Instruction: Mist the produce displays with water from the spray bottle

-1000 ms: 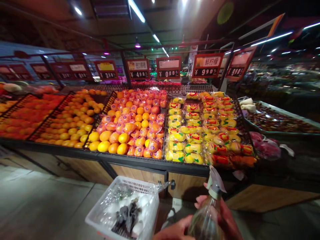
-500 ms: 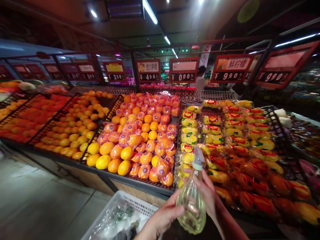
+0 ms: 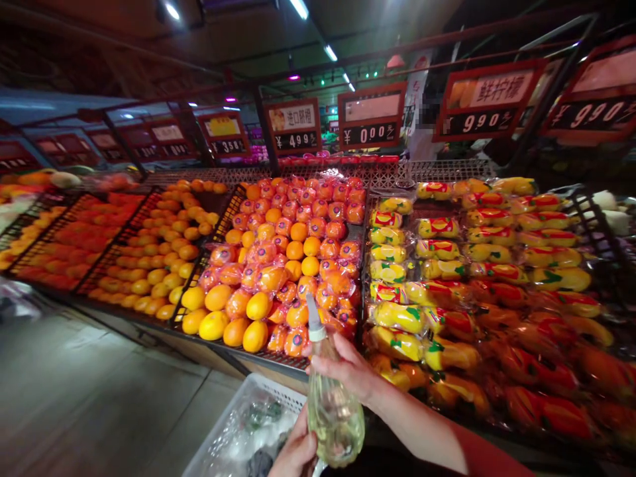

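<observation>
A clear spray bottle (image 3: pixel 335 417) with ribbed sides, a pale yellowish tint and a grey-white spray head tilts up and leftward in front of me. My right hand (image 3: pixel 348 368) is closed round its neck just below the head, one finger near the trigger side. Down at the bottle's lower left, my left hand (image 3: pixel 297 450) grips the base, partly cut off by the frame. Behind the spray head lie wrapped oranges (image 3: pixel 285 271) in a black crate. To the right, yellow lemons (image 3: pixel 437 268) sit in rows in plastic wrap with red and green labels.
Below the stand is a white perforated basket (image 3: pixel 238 404) holding plastic bags. Loose orange fruit (image 3: pixel 163 232) fills a crate on the left. Red-framed price signs (image 3: pixel 371 116) hang above the display. Tiled floor (image 3: pixel 124 397) shows at lower left.
The spray bottle and both hands have moved left, from before the lemons to before the oranges. My right hand has come round the front of the bottle's neck. The view has shifted slightly.
</observation>
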Available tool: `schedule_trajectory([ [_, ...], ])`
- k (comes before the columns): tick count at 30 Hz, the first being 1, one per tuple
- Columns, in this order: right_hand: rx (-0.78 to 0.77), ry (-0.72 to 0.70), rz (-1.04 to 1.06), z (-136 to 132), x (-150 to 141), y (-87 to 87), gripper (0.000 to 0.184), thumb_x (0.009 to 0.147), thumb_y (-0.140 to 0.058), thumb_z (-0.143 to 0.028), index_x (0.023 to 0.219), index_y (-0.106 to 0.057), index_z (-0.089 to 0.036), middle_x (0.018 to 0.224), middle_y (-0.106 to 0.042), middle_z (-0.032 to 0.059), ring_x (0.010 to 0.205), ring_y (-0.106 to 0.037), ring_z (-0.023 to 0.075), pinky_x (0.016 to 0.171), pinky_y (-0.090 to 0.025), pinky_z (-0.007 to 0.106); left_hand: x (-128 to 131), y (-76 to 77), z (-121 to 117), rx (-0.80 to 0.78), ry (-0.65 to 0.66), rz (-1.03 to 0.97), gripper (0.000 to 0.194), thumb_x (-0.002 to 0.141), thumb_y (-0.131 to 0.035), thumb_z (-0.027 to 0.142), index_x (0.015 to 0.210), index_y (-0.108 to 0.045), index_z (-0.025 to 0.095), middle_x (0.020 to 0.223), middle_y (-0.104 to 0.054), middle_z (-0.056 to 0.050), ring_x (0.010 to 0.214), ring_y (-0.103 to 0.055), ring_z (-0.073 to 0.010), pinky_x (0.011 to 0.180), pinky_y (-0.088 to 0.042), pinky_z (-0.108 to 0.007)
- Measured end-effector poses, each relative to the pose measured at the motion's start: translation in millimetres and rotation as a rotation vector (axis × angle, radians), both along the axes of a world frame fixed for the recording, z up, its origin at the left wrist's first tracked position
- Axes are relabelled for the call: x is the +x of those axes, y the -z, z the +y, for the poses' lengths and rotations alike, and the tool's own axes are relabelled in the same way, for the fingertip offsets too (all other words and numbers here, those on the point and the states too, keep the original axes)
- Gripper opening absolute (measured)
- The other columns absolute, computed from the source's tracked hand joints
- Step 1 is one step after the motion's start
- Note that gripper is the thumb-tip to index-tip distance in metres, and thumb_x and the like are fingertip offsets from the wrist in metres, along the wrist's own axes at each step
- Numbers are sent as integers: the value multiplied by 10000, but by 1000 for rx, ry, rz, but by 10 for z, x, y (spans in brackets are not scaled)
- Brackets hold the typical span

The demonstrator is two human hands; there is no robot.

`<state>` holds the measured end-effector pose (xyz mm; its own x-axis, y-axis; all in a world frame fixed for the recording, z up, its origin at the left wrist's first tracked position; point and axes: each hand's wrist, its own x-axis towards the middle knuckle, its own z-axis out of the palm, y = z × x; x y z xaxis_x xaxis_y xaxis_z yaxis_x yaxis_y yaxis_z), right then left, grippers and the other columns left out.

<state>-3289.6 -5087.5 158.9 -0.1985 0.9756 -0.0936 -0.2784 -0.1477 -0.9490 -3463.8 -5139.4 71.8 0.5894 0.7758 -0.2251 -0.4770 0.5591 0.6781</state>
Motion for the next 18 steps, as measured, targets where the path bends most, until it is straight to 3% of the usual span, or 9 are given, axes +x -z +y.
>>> schedule_trajectory([
  [4,-30,-16,31,-37,-29,112,650,689,-862,-506,1235,-601,-268,1147,-705,65,1000,-684,295,915,-520,468,-129,171,-37,-33,-31,40,626,741,-853,567,1301,-750,307,1442,-700,-65,1527,-428,-375,1316,-246,-500],
  [9,-42,192,112,-179,228,239,646,695,-886,-492,1226,-606,-256,1177,-737,62,1089,-685,304,1028,-487,488,93,113,95,69,64,84,601,740,-861,545,1282,-760,305,1546,-613,-45,1565,-362,-358,1328,-201,-469],
  [14,-156,352,182,-348,360,240,683,697,-887,-491,1265,-583,-264,1297,-745,82,1245,-659,329,1095,-461,480,301,55,207,53,185,102,697,685,-883,570,1316,-738,314,1569,-588,-27,1553,-367,-398,1312,-231,-482],
  [18,-169,299,105,-406,364,148,693,744,-854,-531,1310,-578,-243,1364,-709,121,1358,-590,347,1156,-422,496,212,172,175,29,214,149,600,676,-864,606,1234,-776,404,1470,-671,68,1497,-460,-397,1282,-303,-463],
])
